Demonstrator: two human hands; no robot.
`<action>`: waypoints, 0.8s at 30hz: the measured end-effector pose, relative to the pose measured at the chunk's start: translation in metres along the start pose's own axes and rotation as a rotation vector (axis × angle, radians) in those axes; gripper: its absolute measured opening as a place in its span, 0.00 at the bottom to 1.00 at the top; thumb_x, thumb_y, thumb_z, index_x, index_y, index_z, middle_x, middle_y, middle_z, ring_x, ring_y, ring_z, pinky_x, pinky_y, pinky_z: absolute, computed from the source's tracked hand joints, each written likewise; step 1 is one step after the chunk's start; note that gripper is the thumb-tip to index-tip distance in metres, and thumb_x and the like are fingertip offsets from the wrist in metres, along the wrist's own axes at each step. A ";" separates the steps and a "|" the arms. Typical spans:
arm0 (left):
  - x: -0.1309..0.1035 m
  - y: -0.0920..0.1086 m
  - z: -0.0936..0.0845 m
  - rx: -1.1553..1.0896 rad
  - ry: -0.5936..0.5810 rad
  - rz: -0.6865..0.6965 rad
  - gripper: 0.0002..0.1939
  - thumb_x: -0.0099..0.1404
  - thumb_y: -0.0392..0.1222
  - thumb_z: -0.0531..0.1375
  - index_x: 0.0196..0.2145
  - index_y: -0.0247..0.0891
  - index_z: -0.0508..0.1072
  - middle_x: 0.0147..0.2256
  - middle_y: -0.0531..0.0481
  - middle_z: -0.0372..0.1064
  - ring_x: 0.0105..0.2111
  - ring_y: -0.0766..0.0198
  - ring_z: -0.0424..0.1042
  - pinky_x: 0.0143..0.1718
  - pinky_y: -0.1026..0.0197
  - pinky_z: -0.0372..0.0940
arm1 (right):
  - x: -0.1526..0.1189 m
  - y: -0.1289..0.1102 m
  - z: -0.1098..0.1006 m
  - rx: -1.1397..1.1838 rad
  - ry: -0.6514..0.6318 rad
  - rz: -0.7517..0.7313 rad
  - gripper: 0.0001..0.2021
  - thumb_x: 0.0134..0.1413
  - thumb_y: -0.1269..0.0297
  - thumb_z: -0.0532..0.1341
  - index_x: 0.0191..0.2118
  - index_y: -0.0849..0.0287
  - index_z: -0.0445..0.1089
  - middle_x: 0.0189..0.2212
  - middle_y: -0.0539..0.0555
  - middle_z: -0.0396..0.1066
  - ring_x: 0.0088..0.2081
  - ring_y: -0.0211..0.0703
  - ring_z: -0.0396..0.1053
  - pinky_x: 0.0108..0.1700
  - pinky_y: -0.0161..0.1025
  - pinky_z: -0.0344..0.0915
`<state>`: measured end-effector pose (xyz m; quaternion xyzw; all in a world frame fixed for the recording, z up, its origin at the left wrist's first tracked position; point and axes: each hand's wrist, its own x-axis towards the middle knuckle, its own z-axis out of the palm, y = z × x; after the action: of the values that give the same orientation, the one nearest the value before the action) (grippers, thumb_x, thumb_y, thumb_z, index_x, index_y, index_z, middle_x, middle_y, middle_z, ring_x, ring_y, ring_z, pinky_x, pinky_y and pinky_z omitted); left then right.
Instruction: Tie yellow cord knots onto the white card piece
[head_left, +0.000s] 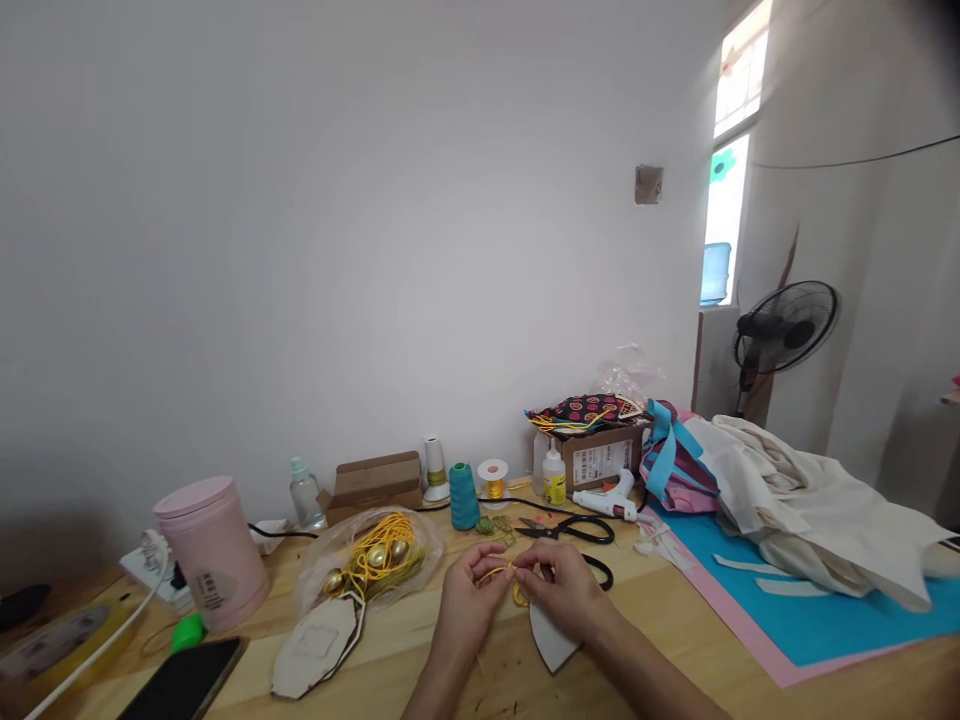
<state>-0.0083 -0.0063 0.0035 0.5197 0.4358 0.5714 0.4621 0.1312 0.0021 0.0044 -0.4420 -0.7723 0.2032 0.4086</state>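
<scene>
My left hand (472, 592) and my right hand (561, 588) meet low over the table, fingertips almost touching. Both pinch a thin yellow cord (519, 597), which loops down between them; its exact shape at the fingertips is too small to make out. Under my right hand lies a white pointed piece (551, 640), partly covered by the hand. A black scissor handle (601, 572) pokes out behind my right hand. Beyond it rest black-handled scissors (579, 530). Left of my hands, a clear plastic bag (330, 560) holds yellow cords (390, 540) and several gold bells or beads (377, 555).
Along the wall stand a teal thread cone (464, 498), a gold spool (493, 480), a glue bottle (554, 478) and a white glue gun (611, 498). White cutouts (315, 645), a phone (184, 682) and a pink canister (214, 555) lie left. Blue sheet (802, 625) and white fabric (802, 500) occupy the right.
</scene>
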 end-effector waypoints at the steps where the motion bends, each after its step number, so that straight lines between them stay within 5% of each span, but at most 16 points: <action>1: 0.000 -0.001 -0.001 0.003 -0.012 0.005 0.12 0.42 0.35 0.61 0.29 0.33 0.67 0.21 0.51 0.70 0.25 0.64 0.69 0.28 0.65 0.62 | 0.000 0.002 0.001 0.023 0.010 0.025 0.07 0.42 0.66 0.55 0.26 0.58 0.70 0.21 0.49 0.66 0.23 0.34 0.59 0.24 0.30 0.52; 5: -0.001 -0.005 0.000 0.052 -0.022 0.008 0.12 0.42 0.35 0.61 0.29 0.32 0.68 0.21 0.49 0.70 0.25 0.63 0.69 0.27 0.64 0.63 | 0.002 0.009 0.008 0.116 0.050 0.102 0.04 0.37 0.69 0.56 0.20 0.61 0.67 0.19 0.48 0.65 0.23 0.34 0.59 0.24 0.29 0.52; 10: -0.002 -0.001 0.006 0.130 0.019 0.042 0.08 0.40 0.34 0.61 0.24 0.33 0.71 0.24 0.48 0.71 0.26 0.62 0.69 0.27 0.64 0.64 | 0.006 0.008 0.009 0.452 -0.090 0.333 0.03 0.32 0.71 0.54 0.16 0.63 0.61 0.13 0.45 0.57 0.17 0.29 0.51 0.18 0.28 0.46; 14: -0.002 0.003 0.005 0.173 0.068 0.030 0.05 0.41 0.34 0.61 0.21 0.33 0.71 0.23 0.48 0.71 0.25 0.61 0.70 0.27 0.63 0.64 | 0.003 -0.001 -0.011 0.895 -0.266 0.496 0.04 0.33 0.70 0.54 0.17 0.62 0.57 0.12 0.42 0.47 0.14 0.26 0.40 0.16 0.28 0.36; 17: 0.000 0.005 -0.001 0.158 0.127 0.024 0.06 0.40 0.35 0.61 0.22 0.33 0.71 0.22 0.48 0.71 0.25 0.61 0.70 0.27 0.64 0.64 | 0.000 -0.006 -0.038 1.274 -0.308 0.514 0.04 0.35 0.69 0.54 0.19 0.61 0.55 0.16 0.43 0.47 0.15 0.27 0.42 0.16 0.27 0.37; 19: 0.002 0.004 -0.005 0.144 0.147 0.019 0.06 0.40 0.34 0.61 0.22 0.33 0.70 0.22 0.49 0.71 0.25 0.62 0.69 0.27 0.64 0.64 | -0.001 -0.005 -0.059 1.433 -0.249 0.440 0.06 0.34 0.68 0.55 0.19 0.60 0.54 0.16 0.43 0.45 0.16 0.28 0.43 0.15 0.26 0.39; 24: 0.003 -0.001 -0.006 0.117 0.182 -0.016 0.08 0.39 0.33 0.61 0.22 0.32 0.71 0.20 0.49 0.70 0.23 0.62 0.69 0.26 0.64 0.63 | 0.002 0.003 -0.096 1.463 0.245 0.162 0.14 0.43 0.57 0.51 0.17 0.57 0.49 0.15 0.44 0.43 0.15 0.31 0.43 0.14 0.28 0.45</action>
<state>-0.0144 -0.0029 0.0031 0.4882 0.5127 0.5861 0.3942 0.2099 0.0006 0.0587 -0.1319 -0.3539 0.6441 0.6652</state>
